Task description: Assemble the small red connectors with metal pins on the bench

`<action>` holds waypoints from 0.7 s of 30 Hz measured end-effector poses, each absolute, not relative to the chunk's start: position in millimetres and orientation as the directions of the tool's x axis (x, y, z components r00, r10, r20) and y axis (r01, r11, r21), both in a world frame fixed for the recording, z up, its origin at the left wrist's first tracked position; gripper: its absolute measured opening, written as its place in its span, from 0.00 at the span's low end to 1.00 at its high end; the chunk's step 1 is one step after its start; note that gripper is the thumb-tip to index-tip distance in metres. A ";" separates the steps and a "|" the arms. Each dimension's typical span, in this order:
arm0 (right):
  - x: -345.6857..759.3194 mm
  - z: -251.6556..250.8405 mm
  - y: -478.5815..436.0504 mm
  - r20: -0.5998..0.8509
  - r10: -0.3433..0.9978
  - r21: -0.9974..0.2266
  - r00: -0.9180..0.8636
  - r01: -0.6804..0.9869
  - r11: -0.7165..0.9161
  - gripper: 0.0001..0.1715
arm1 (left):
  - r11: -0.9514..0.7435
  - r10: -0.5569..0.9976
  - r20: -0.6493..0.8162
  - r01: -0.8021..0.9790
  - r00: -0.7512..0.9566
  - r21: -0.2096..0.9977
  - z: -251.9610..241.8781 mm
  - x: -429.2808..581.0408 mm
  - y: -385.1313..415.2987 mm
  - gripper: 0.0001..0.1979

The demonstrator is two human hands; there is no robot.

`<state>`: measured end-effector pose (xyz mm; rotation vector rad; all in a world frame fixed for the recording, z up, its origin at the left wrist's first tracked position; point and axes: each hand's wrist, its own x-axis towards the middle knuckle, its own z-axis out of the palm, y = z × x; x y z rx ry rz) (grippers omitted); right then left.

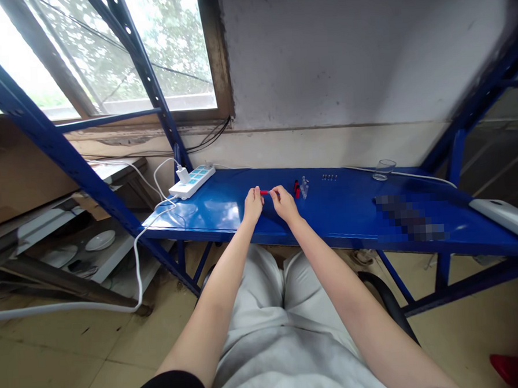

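Note:
Between my two hands is a small, thin red stick-like piece (264,192), held level above the blue table (228,187); its exact kind is too small to make out. My left hand (254,203) pinches its left end. At the other end, the fingertips of my right hand (282,202) are closed on it. Just right of my right hand lie several small red and black pieces (296,188). Beside them sits a little group of clear pieces (304,187). Farther right, several tiny metallic-looking parts (329,177) are lined up.
A white power strip (193,182) with a plugged-in adapter stands at the table's back left, its cable hanging off the edge. At the back right is a clear glass (384,169). A blurred dark object (410,217) and a white device (506,218) lie at right. Blue uprights flank the table.

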<state>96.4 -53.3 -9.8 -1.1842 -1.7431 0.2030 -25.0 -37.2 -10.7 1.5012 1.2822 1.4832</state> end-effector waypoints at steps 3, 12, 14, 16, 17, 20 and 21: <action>96.3 -11.2 -52.4 0.628 0.776 -0.611 -0.051 0.585 0.533 0.16 | -0.323 0.925 0.353 0.197 -0.141 0.926 -11.2 -25.9 -36.3 0.19; 94.9 -11.4 -53.1 0.634 0.771 -0.601 -0.066 0.585 0.544 0.16 | -0.311 0.929 0.342 0.199 -0.146 0.929 -9.7 -26.1 -36.8 0.18; 94.6 -11.2 -53.7 0.636 0.766 -0.580 -0.091 0.598 0.553 0.16 | -0.310 0.929 0.341 0.197 -0.145 0.930 -9.1 -26.0 -37.3 0.18; 94.6 -11.4 -53.6 0.635 0.765 -0.564 -0.106 0.613 0.553 0.16 | -0.318 0.928 0.344 0.181 -0.141 0.931 -8.6 -26.1 -38.1 0.18; 94.7 -11.6 -53.3 0.633 0.766 -0.559 -0.111 0.620 0.551 0.15 | -0.327 0.927 0.350 0.165 -0.133 0.931 -8.5 -26.1 -38.5 0.18; 95.2 -12.7 -51.9 0.632 0.765 -0.551 -0.119 0.625 0.553 0.15 | -0.368 0.922 0.376 0.093 -0.094 0.925 -8.9 -26.1 -39.2 0.17; 95.5 -13.0 -51.4 0.636 0.762 -0.550 -0.118 0.623 0.556 0.15 | -0.381 0.919 0.386 0.067 -0.080 0.922 -9.3 -26.1 -39.0 0.17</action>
